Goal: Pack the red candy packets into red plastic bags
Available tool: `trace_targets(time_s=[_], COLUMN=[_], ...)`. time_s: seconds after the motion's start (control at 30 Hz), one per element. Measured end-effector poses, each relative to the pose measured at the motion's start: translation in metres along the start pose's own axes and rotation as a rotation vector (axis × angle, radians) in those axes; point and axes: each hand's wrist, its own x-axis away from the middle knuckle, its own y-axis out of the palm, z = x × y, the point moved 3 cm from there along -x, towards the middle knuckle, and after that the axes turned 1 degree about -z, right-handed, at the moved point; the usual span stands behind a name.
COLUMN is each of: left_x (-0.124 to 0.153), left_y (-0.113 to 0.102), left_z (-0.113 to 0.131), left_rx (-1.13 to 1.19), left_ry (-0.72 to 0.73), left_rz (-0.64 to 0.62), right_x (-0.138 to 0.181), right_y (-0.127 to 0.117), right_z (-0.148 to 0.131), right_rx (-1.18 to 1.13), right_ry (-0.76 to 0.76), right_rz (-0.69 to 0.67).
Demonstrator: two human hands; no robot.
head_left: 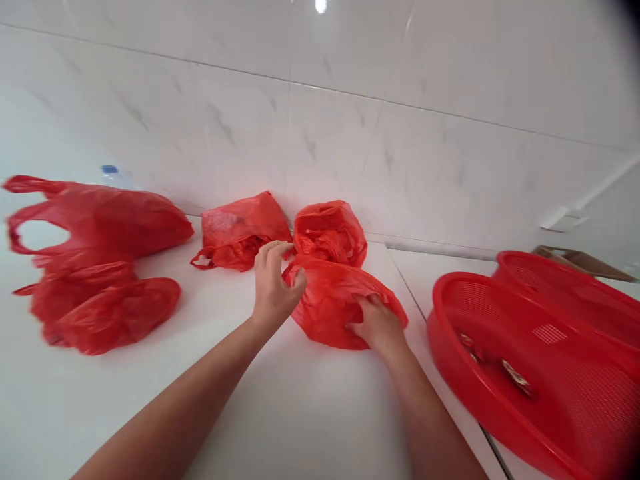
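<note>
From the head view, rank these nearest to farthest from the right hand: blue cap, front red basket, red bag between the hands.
From the right hand:
1. Red bag: under its fingers, touching.
2. Front red basket: to its right, apart from the hand.
3. Blue cap: far left, showing above a bag near the wall.
</note>
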Motion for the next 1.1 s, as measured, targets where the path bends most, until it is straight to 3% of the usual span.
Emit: trace_targets(time_s=[0.1, 0.17, 0.2, 0.33, 0.43, 0.53, 0.6, 0.7, 0.77, 0.8, 0.9, 0.97, 1.1], left_x=[0.021, 0.031, 0.032, 0.017, 0.011, 0.016, 0.02, 0.024, 0.025, 0.025, 0.025, 0.028, 0.03], left_y=[0.023, 0.038, 0.042, 0.037, 0.023, 0.011, 0.004, -0.01, -0.018, -0.02, -0.021, -0.019, -0.018], left_z=[0.036, 0.037, 0.033, 0.0, -0.016, -0.015, -0.008, -0.002, -0.007, -0.013, -0.037, -0.047, -0.05], left_rx=[-0.292, -0.469, -0.576, -0.91, -0.888, -0.75, -0.688, -0.672, -0.641, -0.599, -0.341, -0.118, 0.177], left_ry=[0.542, 0.645, 0.625, 0.417, 0.375, 0.398, 0.47, 0.534, 0.416, 0.295, -0.188, -0.434, -0.609], left_rz=[-0.5, -0.768, -0.816, -0.775, -0.864, -0.917, -0.78, -0.356, -0.163, -0.137, -0.249, -0.359, -0.459], right_x=[0.001, 0.005, 0.007, 0.017, 0.021, 0.021, 0.021, 0.02, 0.018, 0.017, 0.016, 0.018, 0.041], right_y=[0.002, 0.001, 0.0, -0.006, -0.014, -0.021, -0.024, -0.025, -0.022, -0.02, -0.019, -0.021, -0.041], right_z=[0.001, 0.001, 0.001, 0.002, 0.006, 0.007, 0.006, 0.005, 0.003, 0.002, -0.007, -0.017, -0.032], right_rx=[0.011, 0.001, -0.008, -0.065, -0.102, -0.13, -0.143, -0.142, -0.131, -0.123, -0.101, -0.087, 0.003], right_ry=[-0.022, -0.056, -0.081, -0.194, -0.222, -0.202, -0.188, -0.19, -0.211, -0.23, -0.296, -0.326, -0.443], right_rz=[-0.025, -0.044, -0.059, -0.156, -0.195, -0.171, -0.126, -0.062, -0.053, -0.054, -0.02, 0.038, 0.202])
